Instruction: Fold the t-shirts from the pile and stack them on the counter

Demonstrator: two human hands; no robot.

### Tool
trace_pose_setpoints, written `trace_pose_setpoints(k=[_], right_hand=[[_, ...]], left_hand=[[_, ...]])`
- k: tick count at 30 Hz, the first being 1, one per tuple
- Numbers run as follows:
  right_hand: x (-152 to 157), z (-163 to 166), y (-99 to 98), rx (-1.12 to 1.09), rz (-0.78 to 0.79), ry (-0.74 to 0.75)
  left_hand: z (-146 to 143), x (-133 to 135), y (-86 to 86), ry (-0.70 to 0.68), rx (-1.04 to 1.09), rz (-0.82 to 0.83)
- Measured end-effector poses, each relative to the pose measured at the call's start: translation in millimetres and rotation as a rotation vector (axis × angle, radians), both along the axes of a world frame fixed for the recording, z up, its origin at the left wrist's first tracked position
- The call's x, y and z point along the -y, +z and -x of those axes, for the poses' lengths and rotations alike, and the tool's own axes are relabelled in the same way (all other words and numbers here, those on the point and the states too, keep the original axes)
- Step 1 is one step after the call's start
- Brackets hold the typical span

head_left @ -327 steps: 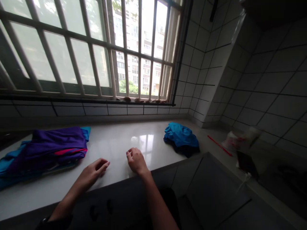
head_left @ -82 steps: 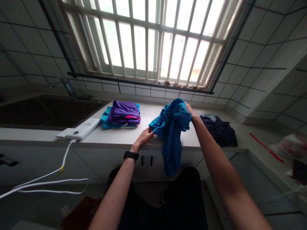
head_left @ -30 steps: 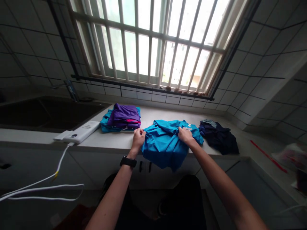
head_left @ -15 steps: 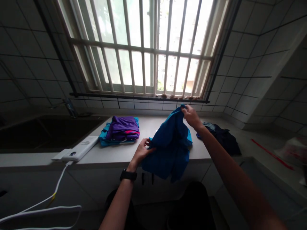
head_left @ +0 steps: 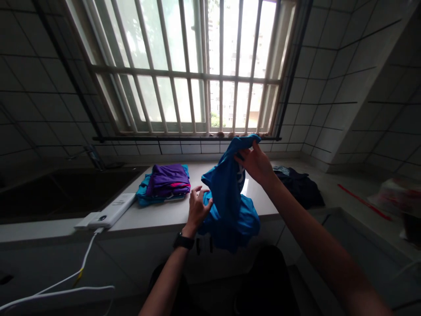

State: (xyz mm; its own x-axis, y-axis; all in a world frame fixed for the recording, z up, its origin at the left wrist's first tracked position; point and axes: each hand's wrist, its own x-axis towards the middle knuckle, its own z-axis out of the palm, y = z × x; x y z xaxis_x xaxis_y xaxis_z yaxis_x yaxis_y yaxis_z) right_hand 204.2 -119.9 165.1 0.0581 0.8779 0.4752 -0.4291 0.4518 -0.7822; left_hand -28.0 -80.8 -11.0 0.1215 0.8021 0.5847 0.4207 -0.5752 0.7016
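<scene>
A blue shirt (head_left: 223, 188) with a white print hangs bunched in front of me, its lower part lying on the counter's front edge and drooping over it. My right hand (head_left: 258, 164) is closed on the raised upper end of the cloth, fingers and thumb pinching it. Lower down on the left, my left hand (head_left: 199, 208) has its fingers curved and apart, right against the side of the shirt. To the left lies a folded stack of clothes (head_left: 167, 182), purple on top and turquoise beneath. Dark clothes (head_left: 299, 186) lie crumpled behind my right forearm.
The white counter (head_left: 164, 216) runs below a barred window (head_left: 205, 77). A dark sink (head_left: 66, 193) with a faucet (head_left: 94, 157) is at left. A white power bank (head_left: 115, 213) with a cable (head_left: 86, 252) rests near the front edge. A red strip (head_left: 363, 202) lies at right.
My right hand has turned, lifting and folding the shirt's upper end so the white print shows. My left hand has moved slightly right and its fingers have spread. The view has shifted a little.
</scene>
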Motion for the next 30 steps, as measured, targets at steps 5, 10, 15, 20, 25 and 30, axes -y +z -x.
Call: trace_pose_setpoints(k=[5, 10, 15, 20, 25, 30], right_hand=[[3, 12, 0.4, 0.052, 0.064, 0.085], [9, 25, 15.3, 0.025, 0.202, 0.036], [17, 20, 29.9, 0.054, 0.164, -0.073], [25, 8, 31.7, 0.280, 0.067, -0.601], [37, 1, 24.0, 1.054, -0.015, -0.706], [44, -9, 15.6, 0.810, -0.042, -0.098]], left_hand=[[-15, 40, 50.5, -0.322, 0.103, 0.002], [-22, 62, 95.9, -0.422, -0.023, 0.130], [-7, 56, 123.0, -0.311, 0.002, 0.104], [25, 29, 171.2, 0.082, 0.104, -0.185], [55, 24, 217.1, 0.209, 0.117, -0.415], [78, 31, 235.1, 0.248, 0.183, -0.488]])
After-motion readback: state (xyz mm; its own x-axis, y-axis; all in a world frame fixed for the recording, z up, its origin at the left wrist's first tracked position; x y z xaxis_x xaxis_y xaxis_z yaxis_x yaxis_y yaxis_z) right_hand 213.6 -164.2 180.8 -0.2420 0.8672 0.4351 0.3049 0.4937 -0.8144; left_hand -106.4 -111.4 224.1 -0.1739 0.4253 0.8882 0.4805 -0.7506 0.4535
